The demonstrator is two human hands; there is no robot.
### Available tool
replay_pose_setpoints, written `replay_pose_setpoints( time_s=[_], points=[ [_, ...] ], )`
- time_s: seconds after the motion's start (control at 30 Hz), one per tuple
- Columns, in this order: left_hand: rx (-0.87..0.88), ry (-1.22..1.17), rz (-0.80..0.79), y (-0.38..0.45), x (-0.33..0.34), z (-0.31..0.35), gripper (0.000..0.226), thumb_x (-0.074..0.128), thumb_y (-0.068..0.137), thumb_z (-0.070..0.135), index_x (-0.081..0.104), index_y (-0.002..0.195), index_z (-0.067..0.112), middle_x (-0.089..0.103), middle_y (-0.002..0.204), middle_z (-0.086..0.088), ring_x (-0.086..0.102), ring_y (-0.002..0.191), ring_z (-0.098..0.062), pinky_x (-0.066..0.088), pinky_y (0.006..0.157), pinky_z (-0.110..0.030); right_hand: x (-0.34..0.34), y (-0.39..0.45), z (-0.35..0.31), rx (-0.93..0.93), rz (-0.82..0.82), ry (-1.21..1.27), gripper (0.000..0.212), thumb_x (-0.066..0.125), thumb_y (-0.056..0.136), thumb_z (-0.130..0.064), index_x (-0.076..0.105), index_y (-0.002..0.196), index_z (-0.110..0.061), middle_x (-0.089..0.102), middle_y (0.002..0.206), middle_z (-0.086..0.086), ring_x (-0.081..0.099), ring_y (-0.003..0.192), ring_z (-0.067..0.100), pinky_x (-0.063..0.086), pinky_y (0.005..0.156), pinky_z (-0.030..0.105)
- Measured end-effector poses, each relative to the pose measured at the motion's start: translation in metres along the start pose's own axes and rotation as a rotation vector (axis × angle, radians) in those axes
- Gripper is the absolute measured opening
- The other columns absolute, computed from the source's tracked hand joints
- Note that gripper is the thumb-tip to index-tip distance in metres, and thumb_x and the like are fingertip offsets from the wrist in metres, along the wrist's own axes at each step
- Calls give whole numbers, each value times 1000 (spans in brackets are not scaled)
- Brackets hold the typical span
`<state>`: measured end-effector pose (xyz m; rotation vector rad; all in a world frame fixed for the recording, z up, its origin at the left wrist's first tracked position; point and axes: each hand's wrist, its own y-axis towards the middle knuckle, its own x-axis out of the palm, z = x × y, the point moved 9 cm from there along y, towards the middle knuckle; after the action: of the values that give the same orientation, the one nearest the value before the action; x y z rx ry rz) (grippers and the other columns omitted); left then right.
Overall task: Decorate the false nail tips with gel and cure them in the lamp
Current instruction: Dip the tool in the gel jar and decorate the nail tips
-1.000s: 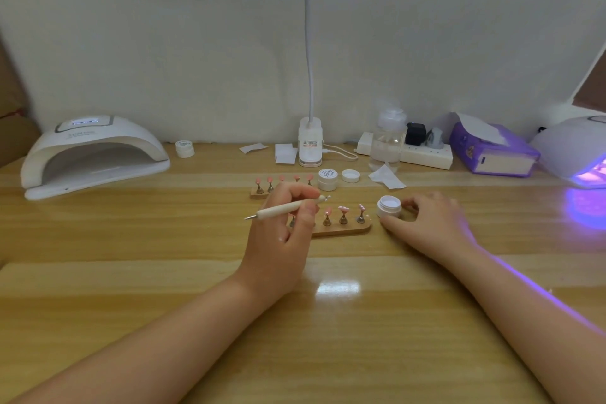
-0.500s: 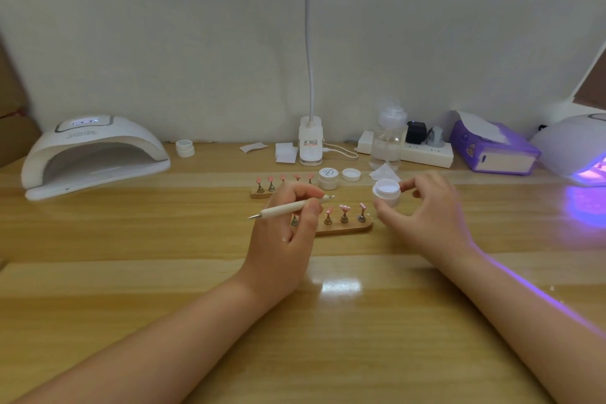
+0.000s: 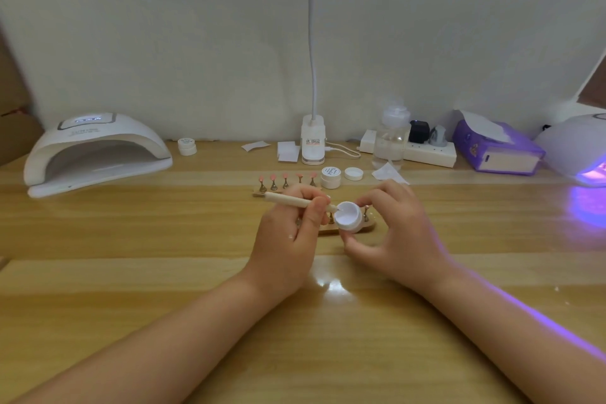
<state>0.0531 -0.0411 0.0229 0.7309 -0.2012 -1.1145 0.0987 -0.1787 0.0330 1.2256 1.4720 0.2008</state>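
My right hand [image 3: 398, 233] holds a small open white gel jar [image 3: 349, 216] tilted toward me, above the near wooden nail stand [image 3: 369, 227]. My left hand [image 3: 288, 236] grips a white brush pen [image 3: 288, 200], its tip at the jar's mouth. The near stand's nail tips are mostly hidden behind my hands. A second wooden stand [image 3: 259, 192] with several pink nail tips [image 3: 285, 176] sits just behind. A white curing lamp [image 3: 95, 149] stands at the far left, and another curing lamp [image 3: 580, 149], glowing purple, at the far right edge.
A closed gel jar [image 3: 330, 176] and a loose lid [image 3: 353, 173] lie behind the stands. A desk light's base [image 3: 313, 143], a clear bottle [image 3: 392, 138], a power strip [image 3: 429, 154], a purple tissue box [image 3: 498, 149], paper scraps [image 3: 288, 151] and another small jar [image 3: 187, 146] line the wall.
My right hand lifted the open jar off the table and brought it left, tilted, over the near stand. My left hand brought the pen's tip to the jar's mouth.
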Motion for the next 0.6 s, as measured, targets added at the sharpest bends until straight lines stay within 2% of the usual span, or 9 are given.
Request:
replay_pose_setpoints(
  time_s=[0.13, 0.33, 0.43, 0.6],
  points=[
    [15, 26, -3, 1, 0, 0, 11, 48, 90, 26, 56, 83, 28, 61, 68, 17, 59, 67, -2, 46, 62, -13, 1, 0, -5, -53, 1, -9, 33, 83, 60, -16, 66, 86, -7, 57, 84, 4, 51, 82, 22, 36, 77, 16],
    [18, 44, -11, 0, 1, 1, 13, 47, 91, 26, 56, 82, 27, 60, 69, 4, 58, 65, -14, 46, 60, -25, 1, 0, -6, -60, 15, -21, 33, 83, 60, -16, 66, 86, -6, 58, 83, 4, 52, 80, 22, 37, 77, 19],
    [2, 46, -16, 0, 2, 0, 13, 47, 90, 27, 57, 82, 26, 61, 71, 7, 58, 66, -13, 48, 62, -29, 1, -1, -7, -66, 16, -25, 33, 83, 60, -15, 66, 86, -6, 58, 83, 4, 53, 81, 22, 37, 78, 18],
    [3, 60, -34, 0, 4, -1, 15, 47, 91, 28, 58, 84, 20, 60, 69, -4, 58, 65, -19, 47, 62, -36, 3, -1, -6, -60, 3, -13, 33, 82, 61, -16, 65, 88, -6, 57, 84, 4, 53, 81, 21, 37, 78, 18]
  ],
)
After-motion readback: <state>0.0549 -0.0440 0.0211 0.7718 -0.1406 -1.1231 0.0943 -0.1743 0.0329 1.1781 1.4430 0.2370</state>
